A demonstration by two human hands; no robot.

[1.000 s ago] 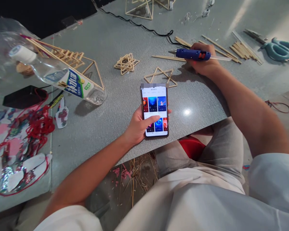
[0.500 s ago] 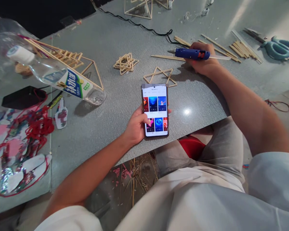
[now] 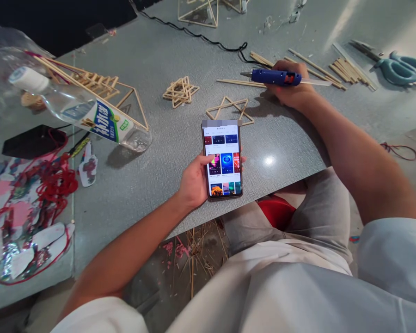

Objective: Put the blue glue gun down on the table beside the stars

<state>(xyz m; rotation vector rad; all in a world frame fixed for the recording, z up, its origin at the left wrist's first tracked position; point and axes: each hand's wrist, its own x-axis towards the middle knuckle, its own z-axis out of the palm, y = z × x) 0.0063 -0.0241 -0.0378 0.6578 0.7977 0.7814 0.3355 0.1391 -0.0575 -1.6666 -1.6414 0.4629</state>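
My left hand [image 3: 196, 179] is closed round a smartphone [image 3: 223, 162] near the table's front edge, thumb on the lit screen, which shows rows of colourful tiles. In my right hand [image 3: 293, 90] is a blue hot glue gun [image 3: 276, 77], its nozzle pointing left and a clear glue stick out of its back. Just beyond the phone lies a flat star of wooden sticks [image 3: 229, 109]. A smaller, layered stick star [image 3: 180, 91] sits to its left. Loose sticks [image 3: 241, 83] lie beneath the glue gun.
A plastic bottle [image 3: 104, 120] lies at the left by a stick structure [image 3: 125, 90], a black box [image 3: 33, 141] and tangled red cord [image 3: 57, 178]. Scissors [image 3: 398, 69] and cut sticks [image 3: 345, 71] are at the right. A black cable [image 3: 201, 36] crosses the back.
The tiles on the phone screen have scrolled upward, and my left thumb has slid up the screen. My right hand with the glue gun stays in place.
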